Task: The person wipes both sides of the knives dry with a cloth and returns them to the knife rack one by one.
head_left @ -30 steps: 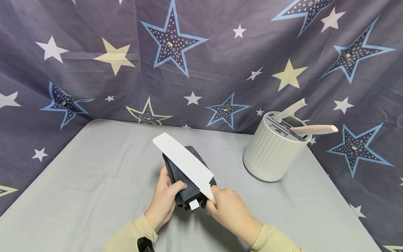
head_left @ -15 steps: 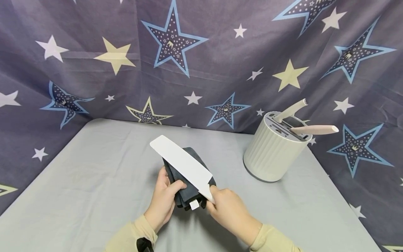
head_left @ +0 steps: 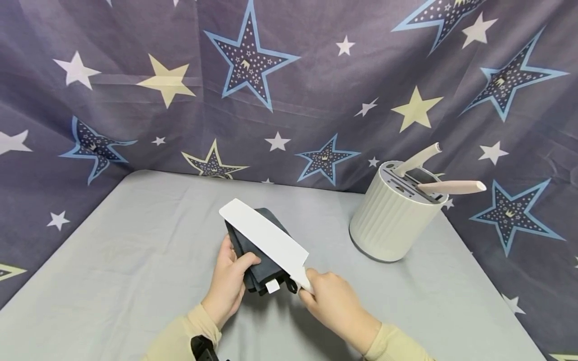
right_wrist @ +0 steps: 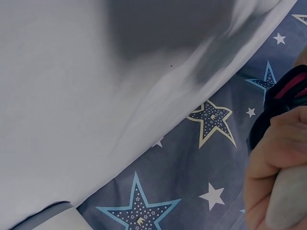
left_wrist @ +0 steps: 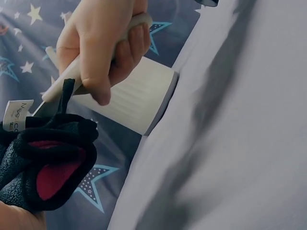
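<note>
In the head view my left hand [head_left: 229, 281] grips a folded dark towel [head_left: 257, 268], its thumb on top. A white tag and a black loop stick out of the towel's near end. My right hand [head_left: 336, 303] grips the pale handle of a cleaver [head_left: 266, 235]. The broad white blade lies slantwise across the towel, its tip up and to the left. In the left wrist view the towel [left_wrist: 48, 158] shows a red inner side, and the cleaver's handle [left_wrist: 62, 88] runs into my right fist. The right wrist view shows the handle's butt [right_wrist: 288, 199] below my fingers.
A ribbed cream knife block [head_left: 390, 220] stands at the right on the grey-covered table [head_left: 113, 271]. Two pale-handled knives jut from its slotted top, leaning right. A star-print curtain [head_left: 289, 100] hangs behind the table and along its sides.
My left hand and the towel have shifted a little left along the blade, toward its tip. The cleaver has moved slightly down. The knife block has stayed put.
</note>
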Motion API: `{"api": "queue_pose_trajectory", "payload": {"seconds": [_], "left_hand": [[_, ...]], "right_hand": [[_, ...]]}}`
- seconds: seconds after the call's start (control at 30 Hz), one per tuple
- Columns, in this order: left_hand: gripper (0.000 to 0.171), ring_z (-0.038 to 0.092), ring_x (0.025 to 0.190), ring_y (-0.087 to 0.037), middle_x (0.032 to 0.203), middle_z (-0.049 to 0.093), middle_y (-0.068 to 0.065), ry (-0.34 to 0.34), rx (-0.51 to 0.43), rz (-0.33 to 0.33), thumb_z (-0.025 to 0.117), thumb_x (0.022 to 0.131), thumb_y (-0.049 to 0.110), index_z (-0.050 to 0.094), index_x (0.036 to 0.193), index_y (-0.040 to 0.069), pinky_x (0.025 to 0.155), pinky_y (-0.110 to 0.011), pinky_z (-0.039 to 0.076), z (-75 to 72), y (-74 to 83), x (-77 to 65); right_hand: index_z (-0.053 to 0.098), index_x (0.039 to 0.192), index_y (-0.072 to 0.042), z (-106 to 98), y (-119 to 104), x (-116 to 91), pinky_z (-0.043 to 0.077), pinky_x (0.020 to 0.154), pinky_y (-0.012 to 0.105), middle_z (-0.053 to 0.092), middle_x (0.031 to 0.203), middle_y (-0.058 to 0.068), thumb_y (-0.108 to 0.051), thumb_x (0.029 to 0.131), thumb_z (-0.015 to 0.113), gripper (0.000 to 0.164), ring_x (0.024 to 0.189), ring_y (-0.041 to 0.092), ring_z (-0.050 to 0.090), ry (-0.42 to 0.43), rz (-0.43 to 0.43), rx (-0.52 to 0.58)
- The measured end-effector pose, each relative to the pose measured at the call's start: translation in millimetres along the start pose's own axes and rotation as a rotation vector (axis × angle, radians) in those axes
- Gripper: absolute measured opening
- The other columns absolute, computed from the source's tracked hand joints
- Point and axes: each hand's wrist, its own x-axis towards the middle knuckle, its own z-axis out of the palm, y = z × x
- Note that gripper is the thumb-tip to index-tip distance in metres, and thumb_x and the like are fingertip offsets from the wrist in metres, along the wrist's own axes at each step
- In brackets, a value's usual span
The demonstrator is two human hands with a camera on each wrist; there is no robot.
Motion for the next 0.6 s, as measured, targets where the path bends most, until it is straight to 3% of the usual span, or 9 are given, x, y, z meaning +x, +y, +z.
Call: {"api": "queue_pose_trajectory", "payload": {"seconds": [0.6], "left_hand": [[0.079, 0.068, 0.104, -0.013, 0.137, 0.049, -0.014, 0.052, -0.015, -0.005, 0.043, 0.079, -0.015, 0.022, 0.148, 0.016, 0.085, -0.028, 0.058, -13.7, 10.6, 7.7]], "right_hand": [[0.045, 0.069, -0.017, -2, 8, -7, 0.03, 0.042, 0.023, 0.04, 0.052, -0.009, -0.014, 0.079, 0.066, 0.023, 0.049, 0.006, 0.036, -0.016, 0.008, -0.001]]}}
